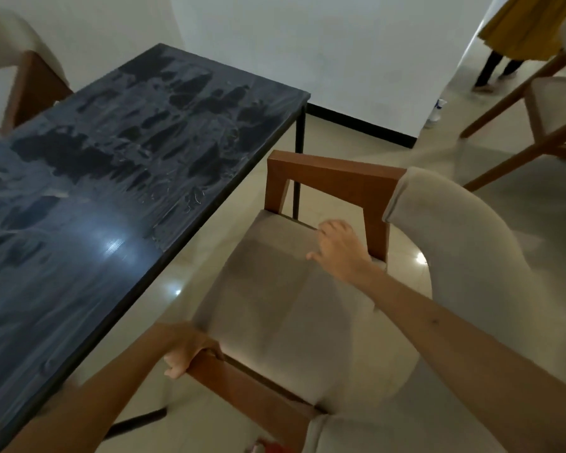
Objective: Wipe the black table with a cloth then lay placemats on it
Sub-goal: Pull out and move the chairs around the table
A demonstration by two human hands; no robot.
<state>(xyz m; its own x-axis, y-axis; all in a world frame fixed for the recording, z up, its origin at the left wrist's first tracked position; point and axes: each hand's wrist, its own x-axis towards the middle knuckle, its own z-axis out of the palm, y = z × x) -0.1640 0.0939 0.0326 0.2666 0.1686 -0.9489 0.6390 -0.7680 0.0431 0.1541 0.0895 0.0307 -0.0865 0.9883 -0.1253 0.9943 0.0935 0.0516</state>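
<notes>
At the chair's near wooden arm, the left hand (184, 354) curls round the rail; the right hand (338, 248) rests on the chair (285, 308) seat's far edge, its grip unclear. Beyond, the black table (118, 165) looks smeared. Next likely: clear the chair, fetch placemats, unseen here.

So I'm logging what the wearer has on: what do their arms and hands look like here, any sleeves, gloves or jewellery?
Both forearms are bare as far as the frame shows: no sleeves, no gloves. The left hand and right hand show no rings, and neither wrist shows a watch or bracelet. The right forearm carries one small dark mark.
</notes>
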